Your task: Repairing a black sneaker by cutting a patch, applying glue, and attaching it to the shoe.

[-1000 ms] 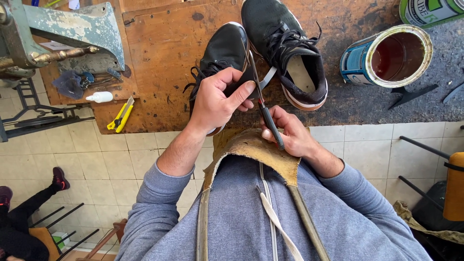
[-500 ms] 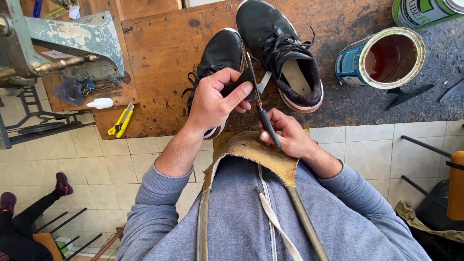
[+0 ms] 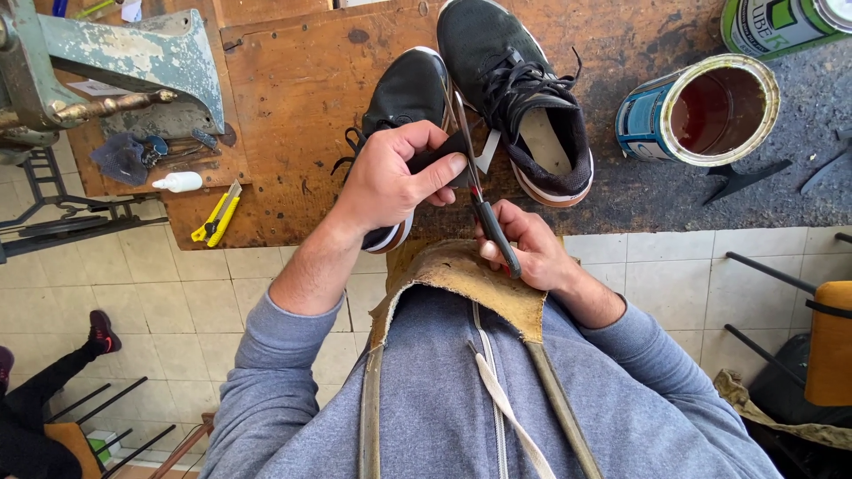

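Note:
My left hand (image 3: 390, 182) grips the heel end of a black sneaker (image 3: 404, 98) that hangs over the front edge of the wooden workbench (image 3: 293, 80). My right hand (image 3: 524, 248) holds long scissors (image 3: 475, 191) with dark handles, their blades pointing up along the shoe's side. A second black sneaker (image 3: 519, 89) with laces and a pale insole lies on the bench just to the right. A tan leather apron (image 3: 461, 275) covers my chest below the hands.
An open tin of dark reddish liquid (image 3: 701, 111) stands at right on the bench. A yellow utility knife (image 3: 216, 213), a small white bottle (image 3: 177, 182) and a green sewing machine (image 3: 106, 62) are at left. Another person's foot (image 3: 102, 330) shows low at left on the tiled floor.
The view shifted slightly downward. My hands and the scissors stay at the shoe's side, with only small movement of the fingers.

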